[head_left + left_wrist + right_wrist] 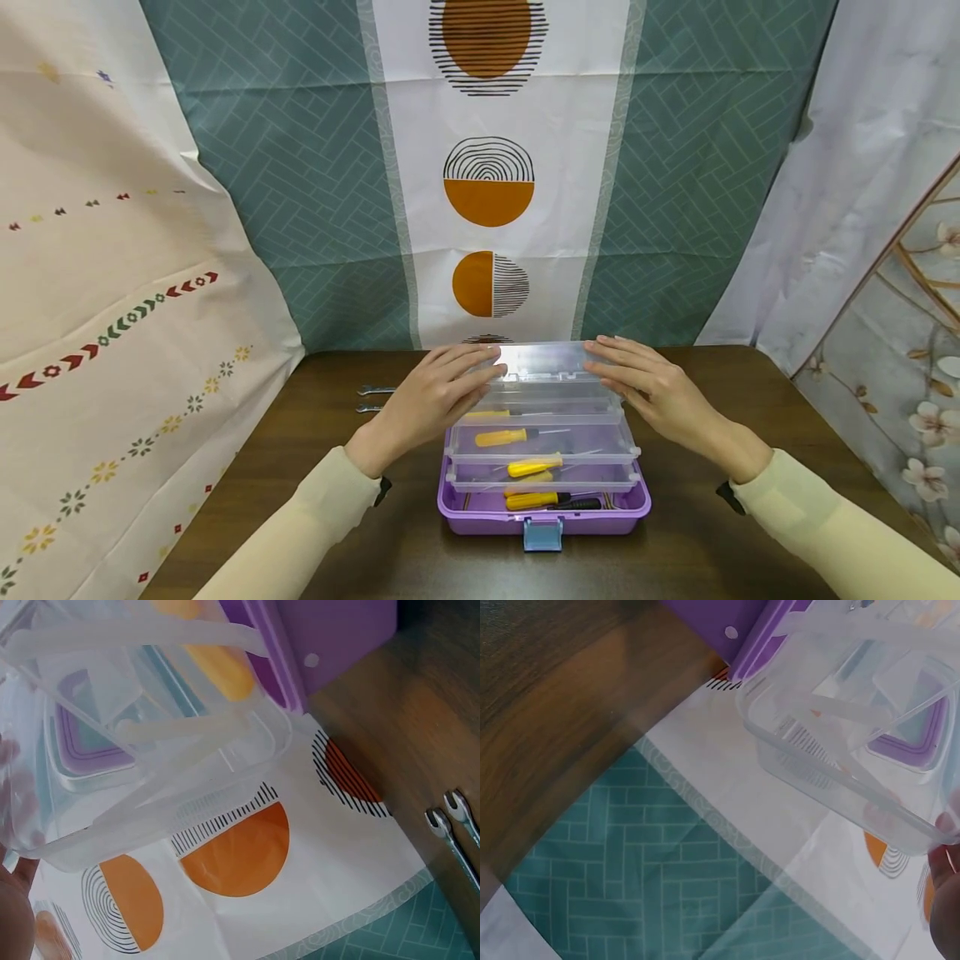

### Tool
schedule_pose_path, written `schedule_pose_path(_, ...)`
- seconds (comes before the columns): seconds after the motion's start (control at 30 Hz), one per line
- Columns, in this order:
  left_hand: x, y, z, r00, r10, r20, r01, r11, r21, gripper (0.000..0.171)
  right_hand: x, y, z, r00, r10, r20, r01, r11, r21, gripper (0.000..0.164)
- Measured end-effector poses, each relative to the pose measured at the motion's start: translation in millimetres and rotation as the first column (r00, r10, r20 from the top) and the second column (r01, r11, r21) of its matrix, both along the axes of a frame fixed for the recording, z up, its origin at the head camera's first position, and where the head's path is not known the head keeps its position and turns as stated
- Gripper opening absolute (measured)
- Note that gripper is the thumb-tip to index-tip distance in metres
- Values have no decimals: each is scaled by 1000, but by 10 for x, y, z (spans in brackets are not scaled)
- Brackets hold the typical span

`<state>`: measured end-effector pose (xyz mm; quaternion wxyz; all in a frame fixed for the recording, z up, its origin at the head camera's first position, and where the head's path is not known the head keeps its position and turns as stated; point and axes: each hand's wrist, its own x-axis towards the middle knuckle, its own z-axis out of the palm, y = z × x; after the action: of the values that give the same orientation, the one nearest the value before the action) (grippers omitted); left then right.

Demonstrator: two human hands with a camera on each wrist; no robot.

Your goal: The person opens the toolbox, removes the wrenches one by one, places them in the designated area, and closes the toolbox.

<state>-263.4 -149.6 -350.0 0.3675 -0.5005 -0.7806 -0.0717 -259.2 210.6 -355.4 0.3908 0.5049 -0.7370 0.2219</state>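
Observation:
A purple toolbox stands on the table with its clear lid raised and its clear stepped trays spread out. My left hand holds the lid at its left side, and my right hand holds the opposite side. In both wrist views the lid's rim lies between thumb and fingers, with some fingers showing through the plastic. Yellow-handled screwdrivers lie in the trays. Another screwdriver lies in the purple base, beside a black-handled tool. A blue latch hangs down in front.
Two metal wrenches lie on the dark wooden table left of the toolbox, partly hidden by my left hand in the head view. A patterned curtain hangs behind the table, with more cloth on both sides.

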Motion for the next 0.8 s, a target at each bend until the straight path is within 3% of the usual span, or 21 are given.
schedule_pose_path(0.17, 18, 6, 37, 999, -15, 28, 15, 1000, 20, 35, 37, 10, -26, 1000, 0, 6, 0, 1000, 7, 42)
schedule_pose_path(0.47, -66, -26, 99, 994, -58, 94, 53, 997, 50, 36, 71, 4, -77, 1000, 2, -15, -2, 1000, 7, 42)
schedule_pose_path(0.63, -80, -28, 126, 977, -87, 195, 73, 994, 77, 38, 98, 3, -68, 999, 15, -36, -15, 1000, 5, 39)
schedule_pose_path(0.8, -44, -21, 125, 955, -69, 288, 47, 995, 83, 38, 129, 14, -59, 1000, 25, -14, -25, 1000, 8, 39)
